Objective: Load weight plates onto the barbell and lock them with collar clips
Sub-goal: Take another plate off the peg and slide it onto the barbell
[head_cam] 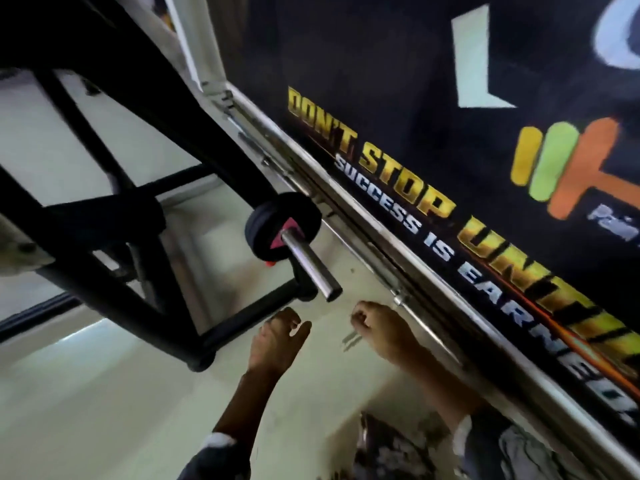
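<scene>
The chrome barbell sleeve (pixel 309 262) points toward me from the black rack. Black weight plates (pixel 277 221) sit on it, with a red collar clip (pixel 283 234) against their outer face. My left hand (pixel 277 341) hangs just below the sleeve's end, fingers loosely curled with the thumb apart, holding nothing. My right hand (pixel 379 332) is to its right, fingers curled in, nothing visible in it. Both hands are clear of the bar.
The black rack frame (pixel 145 237) fills the left, its foot (pixel 204 362) on the pale floor beside my left hand. A dark banner wall (pixel 450 98) with a metal rail (pixel 398 265) runs along the right. Spare chrome bars (pixel 427 336) lie at the wall's base.
</scene>
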A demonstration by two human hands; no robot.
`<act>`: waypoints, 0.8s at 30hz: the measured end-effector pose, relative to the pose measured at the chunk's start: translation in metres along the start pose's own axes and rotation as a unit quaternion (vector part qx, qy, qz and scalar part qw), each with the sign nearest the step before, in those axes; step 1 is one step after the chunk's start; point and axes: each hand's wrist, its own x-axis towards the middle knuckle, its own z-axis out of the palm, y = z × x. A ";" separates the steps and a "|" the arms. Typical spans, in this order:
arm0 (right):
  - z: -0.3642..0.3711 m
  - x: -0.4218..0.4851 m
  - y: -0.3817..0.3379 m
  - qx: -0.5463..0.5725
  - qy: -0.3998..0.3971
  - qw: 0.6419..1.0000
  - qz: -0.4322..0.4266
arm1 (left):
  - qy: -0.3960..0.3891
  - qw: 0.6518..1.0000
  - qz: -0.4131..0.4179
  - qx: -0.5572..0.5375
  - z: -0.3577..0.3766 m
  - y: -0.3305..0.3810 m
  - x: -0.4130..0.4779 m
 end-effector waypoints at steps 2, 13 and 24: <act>-0.003 0.058 -0.001 -0.004 -0.013 1.000 -0.025 | 0.042 0.999 -0.017 -0.009 -0.002 -0.002 0.040; 0.057 0.356 0.028 0.083 0.131 0.977 -0.150 | 0.274 0.950 -0.086 -0.125 0.063 -0.098 0.249; 0.095 0.376 0.047 0.274 0.183 0.928 -0.175 | 0.375 0.900 -0.059 -0.217 0.091 -0.099 0.271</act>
